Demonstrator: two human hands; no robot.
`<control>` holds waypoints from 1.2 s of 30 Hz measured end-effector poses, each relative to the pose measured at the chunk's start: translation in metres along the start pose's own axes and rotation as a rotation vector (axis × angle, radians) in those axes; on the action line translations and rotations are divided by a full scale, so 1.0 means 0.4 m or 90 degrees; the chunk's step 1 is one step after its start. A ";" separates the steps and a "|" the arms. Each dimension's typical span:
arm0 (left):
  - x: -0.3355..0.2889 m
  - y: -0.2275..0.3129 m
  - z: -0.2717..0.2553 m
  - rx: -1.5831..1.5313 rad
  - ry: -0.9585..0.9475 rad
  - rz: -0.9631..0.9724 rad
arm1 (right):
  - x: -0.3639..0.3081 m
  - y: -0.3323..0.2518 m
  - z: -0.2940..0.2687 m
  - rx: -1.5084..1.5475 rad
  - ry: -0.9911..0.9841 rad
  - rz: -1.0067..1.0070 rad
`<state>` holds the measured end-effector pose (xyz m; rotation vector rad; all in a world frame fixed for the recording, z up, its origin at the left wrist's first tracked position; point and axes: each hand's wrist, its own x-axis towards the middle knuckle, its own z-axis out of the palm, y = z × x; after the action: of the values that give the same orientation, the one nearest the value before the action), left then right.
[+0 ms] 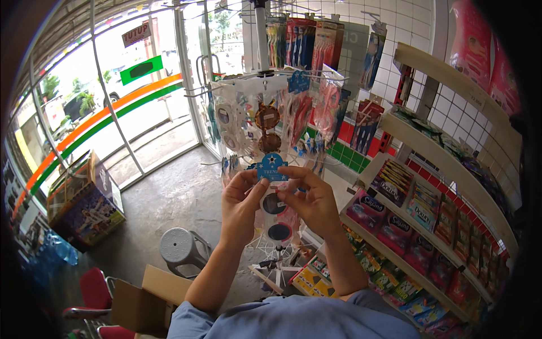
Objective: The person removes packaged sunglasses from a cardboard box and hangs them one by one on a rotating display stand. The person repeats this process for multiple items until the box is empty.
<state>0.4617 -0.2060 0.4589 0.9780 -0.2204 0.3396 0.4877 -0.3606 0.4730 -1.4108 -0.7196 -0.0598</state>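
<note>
Both my hands are raised in front of a hanging display rack (259, 85). My left hand (244, 198) pinches the left lower edge of a blue header card (271, 167) with white stars, thumb against forefinger. At the card's right edge, the forefinger of my right hand (311, 200) presses on it, while the thumb lies lower, by the pack under the card. Beneath the card hang dark round pieces with pink rims (279, 232), perhaps small mirrors. A pack with brown round pieces (267, 117) hangs just above my hands.
Shelves of packets (396, 227) rise close on my right. Toothbrush packs (327, 44) hang on the far wall grid. On the left floor are a grey stool (177, 246), an opened cardboard box (136, 304), a red chair (94, 289) and a printed carton (90, 206) by the glass front.
</note>
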 end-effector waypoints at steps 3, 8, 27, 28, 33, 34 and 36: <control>0.027 0.029 0.028 0.019 0.022 0.047 | 0.026 -0.029 0.006 -0.019 0.007 -0.051; 0.071 0.110 0.086 0.049 -0.046 0.230 | 0.102 -0.098 0.017 -0.058 0.029 -0.232; 0.183 0.107 0.095 0.216 -0.018 0.328 | 0.217 -0.113 -0.008 -0.149 0.036 -0.207; 0.191 0.104 0.090 0.234 -0.024 0.327 | 0.226 -0.106 -0.011 -0.152 0.044 -0.198; 0.210 0.081 0.075 0.263 -0.035 0.307 | 0.262 -0.072 -0.015 -0.120 0.050 -0.170; 0.200 0.082 0.063 0.299 -0.031 0.270 | 0.259 -0.067 -0.016 -0.113 0.040 -0.193; 0.178 0.070 0.052 0.353 0.029 0.347 | 0.243 -0.058 -0.017 -0.104 0.041 -0.183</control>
<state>0.5163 -0.1961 0.5156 1.4494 -0.3613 0.9560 0.5568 -0.3352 0.5408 -1.4443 -0.8743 -0.3951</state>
